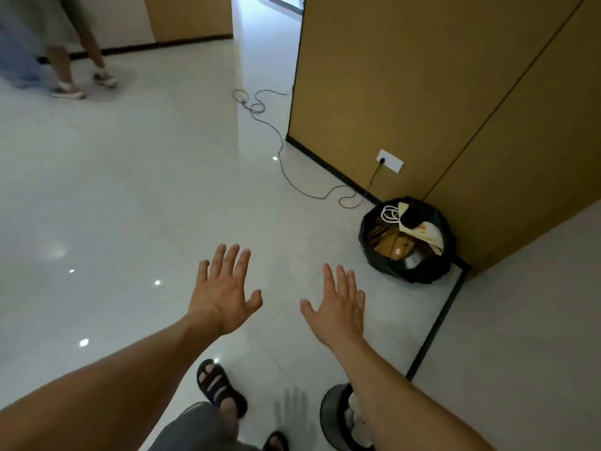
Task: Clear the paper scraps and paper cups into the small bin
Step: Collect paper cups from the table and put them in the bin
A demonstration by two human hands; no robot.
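From the head camera, your left hand (224, 297) is stretched out in front of you with its back up. Its fingers (231, 258) are straight and spread, and it holds and touches nothing. Your right hand (338, 307) hangs level with it and a little apart, also back up, fingers straight and thumb out to the side, empty too. Both hover above the glossy pale tiled floor (130, 190).

The small round dark bin (330, 415) stands on the floor at the lower edge, just under your right forearm, which hides its far side. Pale crumpled paper (351, 421) shows inside it; you cannot tell scraps from cups there.

Further off to the right, a larger round bin lined with a black plastic bag (416, 275) sits against the brown wall panel (406, 92). In it lie a cream paper carrier bag with white cord handles (422, 231) and flat brown cardboard (390, 244).

A thin dark cable (283, 164) trails across the floor from a white wall socket (390, 161). Your black strapped sandal (218, 385) shows below your hands. Another person's legs (71, 60) are blurred at the upper left.
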